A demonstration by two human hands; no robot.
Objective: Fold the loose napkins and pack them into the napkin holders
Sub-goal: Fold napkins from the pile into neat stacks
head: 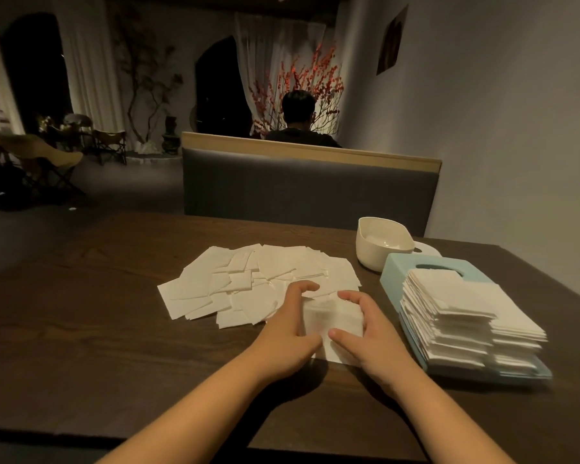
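We see both of the person's bare hands at the centre of the dark brown wooden table (81,329), working one white paper napkin (332,324) that lies flat between them. The left hand (287,333) curls its fingers over the napkin's left edge, thumb at the near corner; the right hand (365,333) does the same on the right edge, so each hand pinches the sheet from its own side. At eleven o'clock from the hands spreads the loose heap of unfolded white napkins (248,283), overlapping the held one. At three o'clock sits the pale blue plastic napkin holder (402,266), lying flat, with a tall stack of folded white napkins (462,323) on it. At one o'clock stands a cream rounded plastic holder (382,244), tilted open toward us. Beyond the table is a grey upholstered booth back (308,185).
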